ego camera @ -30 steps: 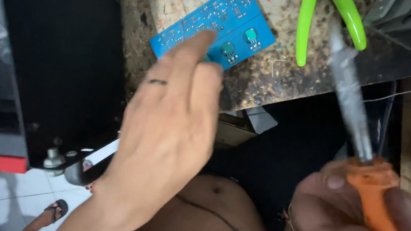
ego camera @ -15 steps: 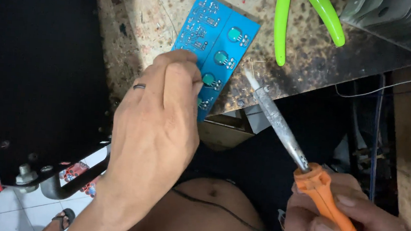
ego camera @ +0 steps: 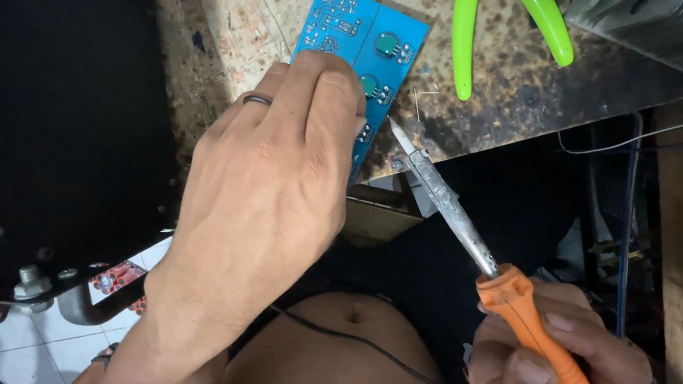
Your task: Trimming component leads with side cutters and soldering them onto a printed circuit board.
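Fingers (ego camera: 317, 91) of my left hand (ego camera: 266, 202) are pressing the blue circuit board (ego camera: 387, 48) flat on the workbench (ego camera: 496, 123) while my right hand (ego camera: 557, 359), gripping the orange-handled soldering iron (ego camera: 470, 228), is bringing its tip beside the board's edge, so I judge a steady touch on a solder pad is needed next.

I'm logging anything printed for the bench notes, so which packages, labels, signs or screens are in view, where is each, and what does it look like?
No screens or signs show.
Blue rectangular circuit board: on the speckled workbench, under the left hand, with fine white printed markings and green round pads.
Small red-and-white printed package or paper: lower left on the floor, partly hidden, kind unclear.
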